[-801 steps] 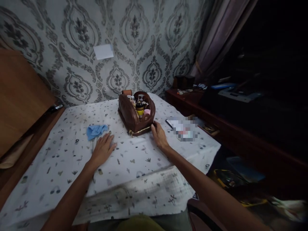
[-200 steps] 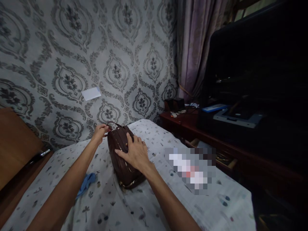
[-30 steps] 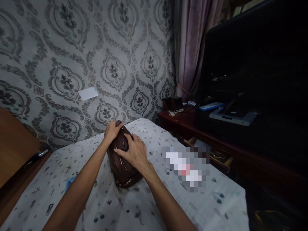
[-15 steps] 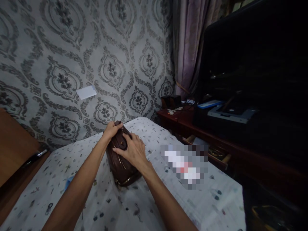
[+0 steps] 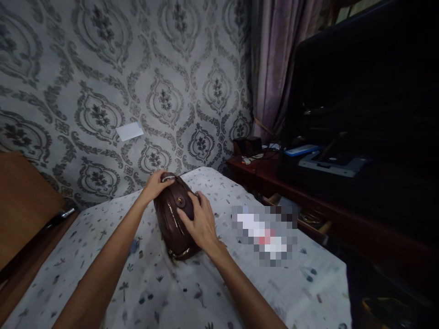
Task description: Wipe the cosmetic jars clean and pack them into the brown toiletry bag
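A dark brown leather handbag with gold zips and a round metal clasp lies on a white printed sheet. At its far end my left hand is closed round the edge, its thumb across the top. My right hand grips the bag's right side, with the thumb on top near the clasp and the fingers over the far side. Whatever is inside the bag is hidden.
On the sheet to the right is a blurred-out item. Beyond it stand a dark red desk with a partly open drawer and a large black screen. A brown wooden panel is at left, patterned wall behind.
My right hand has shifted back from the clasp toward the bag's right side, uncovering more of its top. The bag's far end shows more now. The view has turned slightly left.
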Tool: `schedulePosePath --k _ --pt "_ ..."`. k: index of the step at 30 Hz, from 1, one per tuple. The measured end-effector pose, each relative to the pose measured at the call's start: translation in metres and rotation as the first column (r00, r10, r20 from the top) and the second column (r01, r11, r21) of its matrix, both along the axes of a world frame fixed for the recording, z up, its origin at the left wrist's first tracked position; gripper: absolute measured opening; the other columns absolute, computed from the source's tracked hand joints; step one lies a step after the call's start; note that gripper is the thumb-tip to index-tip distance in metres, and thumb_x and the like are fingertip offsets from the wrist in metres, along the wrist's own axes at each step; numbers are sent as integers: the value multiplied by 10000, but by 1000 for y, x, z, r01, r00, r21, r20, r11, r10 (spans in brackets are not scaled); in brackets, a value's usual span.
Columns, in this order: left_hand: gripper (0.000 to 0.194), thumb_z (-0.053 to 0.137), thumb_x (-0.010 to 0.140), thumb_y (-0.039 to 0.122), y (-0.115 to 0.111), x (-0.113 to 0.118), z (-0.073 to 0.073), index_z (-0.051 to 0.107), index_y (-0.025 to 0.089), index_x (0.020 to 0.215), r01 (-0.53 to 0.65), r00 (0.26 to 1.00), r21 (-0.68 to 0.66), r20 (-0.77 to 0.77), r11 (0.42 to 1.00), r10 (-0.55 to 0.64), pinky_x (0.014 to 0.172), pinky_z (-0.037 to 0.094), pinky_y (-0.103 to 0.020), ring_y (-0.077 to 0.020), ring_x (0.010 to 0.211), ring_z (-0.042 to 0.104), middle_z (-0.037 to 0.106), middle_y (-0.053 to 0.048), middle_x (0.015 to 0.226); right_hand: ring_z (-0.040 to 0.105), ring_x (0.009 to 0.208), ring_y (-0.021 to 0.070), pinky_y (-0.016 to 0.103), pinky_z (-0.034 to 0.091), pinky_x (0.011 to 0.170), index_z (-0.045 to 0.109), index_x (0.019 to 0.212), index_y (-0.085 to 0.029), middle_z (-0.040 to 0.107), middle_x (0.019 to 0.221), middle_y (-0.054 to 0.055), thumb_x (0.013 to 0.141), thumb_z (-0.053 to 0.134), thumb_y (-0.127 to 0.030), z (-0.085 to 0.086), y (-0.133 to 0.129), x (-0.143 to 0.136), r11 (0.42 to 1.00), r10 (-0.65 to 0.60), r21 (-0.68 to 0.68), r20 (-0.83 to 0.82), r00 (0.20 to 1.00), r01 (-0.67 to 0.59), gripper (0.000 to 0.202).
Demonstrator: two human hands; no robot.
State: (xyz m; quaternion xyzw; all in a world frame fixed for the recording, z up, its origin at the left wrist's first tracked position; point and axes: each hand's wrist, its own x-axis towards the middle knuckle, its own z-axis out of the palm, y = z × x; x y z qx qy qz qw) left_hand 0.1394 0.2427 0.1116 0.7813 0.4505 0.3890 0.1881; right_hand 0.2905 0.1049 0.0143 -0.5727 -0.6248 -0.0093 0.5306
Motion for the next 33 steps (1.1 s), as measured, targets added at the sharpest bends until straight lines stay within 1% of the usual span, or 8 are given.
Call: schedulePosePath --k 2,5,9,12,20,28,32,33 --pt "382 727 659 469 -3 -12 2 687 190 917 -49 998 60 -43 997 52 819 462 -329 -246 953 610 691 -49 967 480 1335 347 547 449 1088 525 1405 -143 487 1429 226 976 517 -429 -14 -1 -2 995 0 96 -37 999 4 516" --pt "274 658 726 464 -9 -24 3 651 192 747 -115 987 105 -104 988 126 739 418 -306 -213 810 571 637 -12 755 450 1360 335 556 435 1108 509 1410 -141 458 1454 224 1001 470 -392 -26 -1 -6 984 3 176 -73 997 10 481" --pt "366 596 777 464 -12 -27 1 500 200 543 -184 968 117 -150 976 201 615 294 -279 -150 613 424 407 42 519 455 1364 321 567 430 1115 515 1396 -178 458 1449 203 997 477 -373 -30 1 -7 976 8 219 -105 994 16 446" --pt "397 576 794 444 -12 -24 -1 444 202 509 -231 958 110 -150 967 246 593 250 -275 -138 588 387 361 48 495 464 1359 314 570 429 1116 523 1382 -193 466 1440 192 992 479 -368 -31 2 -8 972 8 235 -125 992 22 430" --pt "381 507 814 430 -13 -21 -8 439 212 509 -277 954 52 -103 959 281 558 251 -271 -146 549 403 359 42 483 480 1335 311 571 441 1100 525 1378 -197 489 1416 185 985 478 -364 -33 4 -10 966 -10 256 -117 993 40 429" --pt "319 495 847 404 -16 -18 -16 541 201 606 -247 962 67 -100 967 253 583 341 -268 -169 585 486 460 31 525 490 1326 304 548 456 1092 532 1375 -184 509 1392 183 979 489 -362 -34 5 -9 964 -7 264 -119 993 38 436" --pt "122 534 810 245 -20 -10 -12 640 192 840 -232 963 121 -112 965 246 734 436 -315 -210 749 587 625 -15 728 505 1317 297 537 459 1094 542 1366 -185 523 1400 176 965 513 -361 -35 5 -8 966 0 254 -131 991 34 439" --pt "175 545 784 201 -22 -6 -11 651 197 924 -220 965 133 -114 966 235 788 448 -326 -217 818 605 661 -26 814 506 1317 295 535 458 1096 546 1362 -187 524 1404 173 963 514 -358 -35 5 -8 966 -2 255 -135 991 36 435"
